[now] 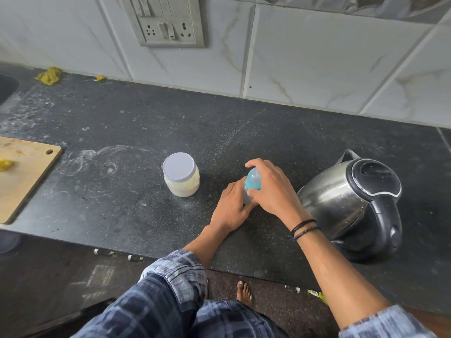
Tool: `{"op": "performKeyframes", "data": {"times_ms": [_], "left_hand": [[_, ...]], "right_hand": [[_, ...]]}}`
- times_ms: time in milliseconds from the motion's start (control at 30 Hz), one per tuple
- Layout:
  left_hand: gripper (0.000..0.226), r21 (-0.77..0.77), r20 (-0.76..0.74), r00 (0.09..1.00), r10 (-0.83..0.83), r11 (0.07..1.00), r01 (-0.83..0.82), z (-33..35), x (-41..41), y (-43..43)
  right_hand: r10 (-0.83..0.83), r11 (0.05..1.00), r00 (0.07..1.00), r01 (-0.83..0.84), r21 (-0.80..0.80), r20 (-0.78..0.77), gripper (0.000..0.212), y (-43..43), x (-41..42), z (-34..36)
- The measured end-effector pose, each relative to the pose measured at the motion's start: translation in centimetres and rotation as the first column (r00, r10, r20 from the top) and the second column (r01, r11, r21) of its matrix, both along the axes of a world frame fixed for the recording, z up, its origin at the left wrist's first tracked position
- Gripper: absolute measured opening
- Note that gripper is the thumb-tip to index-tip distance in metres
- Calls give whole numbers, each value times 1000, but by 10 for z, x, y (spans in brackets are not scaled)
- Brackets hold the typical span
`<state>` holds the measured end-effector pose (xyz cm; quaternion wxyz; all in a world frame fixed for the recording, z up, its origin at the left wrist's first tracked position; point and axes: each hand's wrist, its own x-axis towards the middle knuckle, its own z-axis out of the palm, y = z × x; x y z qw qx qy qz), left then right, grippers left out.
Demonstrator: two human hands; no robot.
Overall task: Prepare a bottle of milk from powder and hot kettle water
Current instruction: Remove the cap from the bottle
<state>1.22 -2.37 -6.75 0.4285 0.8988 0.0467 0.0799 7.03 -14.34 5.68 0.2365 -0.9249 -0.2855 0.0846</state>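
Bottle (252, 181): head view; upright on the tabletop (244, 123), between jar (181, 176) and kettle (349, 198), near the front edge; mostly covered by left hand (231, 208) and right hand (273, 189).
Left hand: fingers (235, 189) wrapped round the lower body, heel down on the tabletop; likely bracing against a twist.
Right hand: fingers (253, 162) curled over the teal collar and clear cap from above; likely turning the top, loosening or tightening impossible to tell.
Bottle contents: hidden by both hands; cannot tell.
Jar: just left of the bottle, white lid on; pale powder showing through the clear wall.
Kettle: steel, just right of the hands, black lid down, spout toward the wall; contents hidden.
Placement: powder and water flanking the bottle, probably for short reaches.
Cutting board (24, 172): far left, well apart.
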Motion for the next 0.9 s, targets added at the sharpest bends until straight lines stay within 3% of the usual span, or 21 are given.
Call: {"op": "performKeyframes", "data": {"times_ms": [133,267,400,533,700,833,900], "left_hand": [[71,2,-2,1000,-2,1000,2,1,0,0],[73,-14,-8,1000,6,1000,-6,1,-1,0],[72,-8,-10,1000,0,1000,0,2,0,1],[73,-14,-5,1000,5,1000,-5,1,-1,0],[73,-8,-8,1000,-1,1000,1,1,0,0],[71,-12,-10,1000,7,1000,-7,0,-1,1],[70,-16,-14,1000,6,1000,-6,0,0,0]], "right_hand": [[-16,1000,1000,16,11,-20,73,2,-1,2],[-16,1000,1000,16,4,-17,60,1,0,1],[-30,999,999,31,16,-32,67,3,-1,2],[-51,999,999,51,-12,-7,56,2,-1,1],[-49,999,999,49,1,-15,68,2,-1,5],[-35,999,999,35,-14,-8,53,3,-2,4],[-16,1000,1000,16,-7,-26,60,4,-2,4]]}}
